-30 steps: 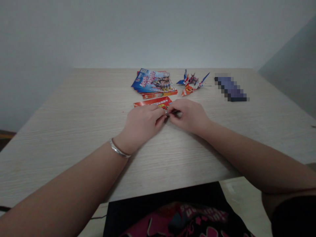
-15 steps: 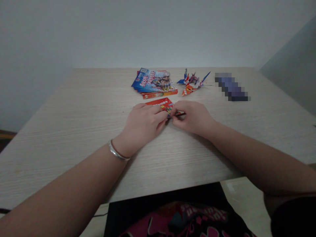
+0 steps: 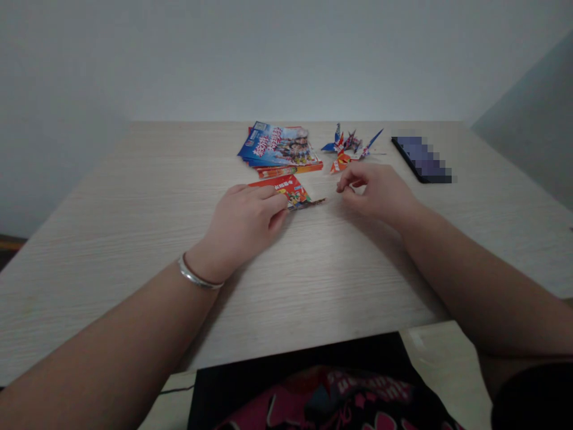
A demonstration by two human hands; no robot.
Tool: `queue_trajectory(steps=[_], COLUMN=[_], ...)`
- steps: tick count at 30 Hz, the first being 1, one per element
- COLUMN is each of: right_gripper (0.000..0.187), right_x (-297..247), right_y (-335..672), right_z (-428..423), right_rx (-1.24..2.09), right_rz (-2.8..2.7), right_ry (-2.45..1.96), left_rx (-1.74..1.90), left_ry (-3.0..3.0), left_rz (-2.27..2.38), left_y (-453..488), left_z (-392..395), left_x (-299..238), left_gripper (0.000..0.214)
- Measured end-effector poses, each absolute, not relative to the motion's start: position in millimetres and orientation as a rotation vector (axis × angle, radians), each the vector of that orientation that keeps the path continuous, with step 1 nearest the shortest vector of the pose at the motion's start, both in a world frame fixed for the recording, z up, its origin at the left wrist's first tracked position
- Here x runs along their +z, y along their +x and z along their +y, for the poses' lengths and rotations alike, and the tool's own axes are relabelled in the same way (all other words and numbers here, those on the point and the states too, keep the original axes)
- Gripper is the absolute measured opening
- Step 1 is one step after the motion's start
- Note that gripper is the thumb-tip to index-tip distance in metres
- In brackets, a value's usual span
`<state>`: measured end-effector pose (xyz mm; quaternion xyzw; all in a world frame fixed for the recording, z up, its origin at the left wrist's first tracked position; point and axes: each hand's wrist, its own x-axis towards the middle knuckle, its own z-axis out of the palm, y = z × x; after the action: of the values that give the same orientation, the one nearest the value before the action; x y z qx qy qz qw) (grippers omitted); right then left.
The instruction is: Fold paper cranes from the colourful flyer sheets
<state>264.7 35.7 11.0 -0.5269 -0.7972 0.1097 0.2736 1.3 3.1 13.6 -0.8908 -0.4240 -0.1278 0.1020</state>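
Note:
A red printed paper sheet (image 3: 298, 189) lies on the table under my left hand (image 3: 253, 218). The fingers of that hand are closed over its near edge and partly hide it. A narrow, dark folded strip (image 3: 308, 204) runs along the near side of the sheet, its end sticking out to the right. My right hand (image 3: 373, 188) is apart from the paper, just to its right. Its fingers are curled with the thumb and index slightly apart, and I see nothing between them.
Behind the sheet is a stack of blue and red leaflets (image 3: 280, 146). Right of the stack stand several folded paper cranes (image 3: 342, 158), close beyond my right hand. A dark phone (image 3: 423, 160), partly pixelated, lies farther right. The table (image 3: 134, 197) meets a wall at the back.
My right hand has let go of the paper's strip and moved right. My left hand and the sheet have slid slightly left, and the strip's free end now shows.

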Motion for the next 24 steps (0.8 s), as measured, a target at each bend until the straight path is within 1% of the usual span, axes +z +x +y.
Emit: queue_trajectory(steps=[4,7,10,14,20,24], right_gripper=[0.012,0.012,0.013,0.014,0.013,0.013], right_x=[4.3,3.1,4.1,6.7,10.1,10.6], right_y=[260.8,251.4,241.7,227.7,215.5,216.4], right_z=[36.5,31.4,25.1,15.7,6.8,6.7], right_rx=[0.449,0.473,0.382,0.218,0.155,0.155], right_rz=[-2.142,-2.201,-2.240,-2.301,-2.346,-2.377], right_ry=[-1.205,-1.169,-1.144,-1.133,-1.109,-1.048], left_rx=[-0.450,-0.492,-0.610,-0.743,-0.790,-0.751], left_ry=[-2.647,-2.648,-2.645,-2.735,-2.753,-2.734], left_rz=[-1.253,-1.258,-1.306,-1.263,-1.226,-1.225], left_y=[0.0,0.4,1.9,6.5,10.7,11.4], left_z=[5.2,4.9,3.2,1.3,0.2,0.4], left_x=[12.6,12.2,12.1,12.2,12.6,12.6], left_gripper=[0.028,0.024,0.018,0.020,0.015,0.015])
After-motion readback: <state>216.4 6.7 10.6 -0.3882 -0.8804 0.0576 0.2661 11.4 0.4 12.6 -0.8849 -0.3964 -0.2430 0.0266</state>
